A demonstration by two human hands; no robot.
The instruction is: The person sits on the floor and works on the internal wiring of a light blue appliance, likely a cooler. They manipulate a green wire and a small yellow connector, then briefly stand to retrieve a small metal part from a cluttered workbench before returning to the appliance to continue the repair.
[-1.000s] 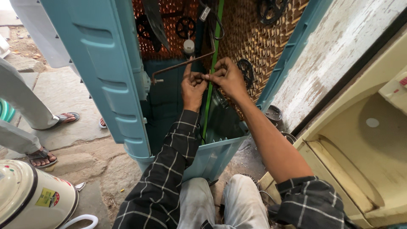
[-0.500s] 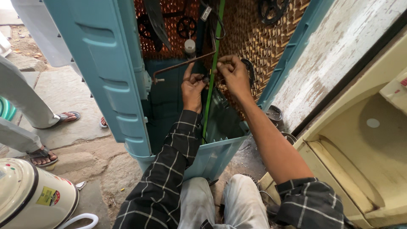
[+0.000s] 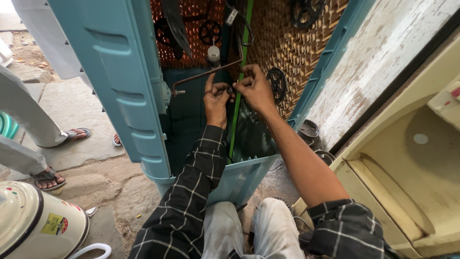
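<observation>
Inside the open teal cooler body (image 3: 120, 86), the left hand (image 3: 216, 98) and the right hand (image 3: 255, 88) meet at a thin green tube (image 3: 238, 96) that runs upright in front of the brown honeycomb pad (image 3: 287, 43). Both grips pinch together on a small dark part at the tube; what this part is, I cannot tell. A rusty pipe (image 3: 203, 75) crosses just behind the hands.

Thin green plastic tube (image 3: 238, 103): runs near-vertical through the open interior of the teal plastic cooler housing (image 3: 124, 96), from the top edge of view down toward the housing's lower lip. Straight, slightly tilted; it passes between the two hands and is partly covered there.

Rusty brown metal pipe (image 3: 206, 74): thin, slanting up to the right, with a short downward elbow at its left end beside the housing wall. Its right end meets the tube.
</observation>
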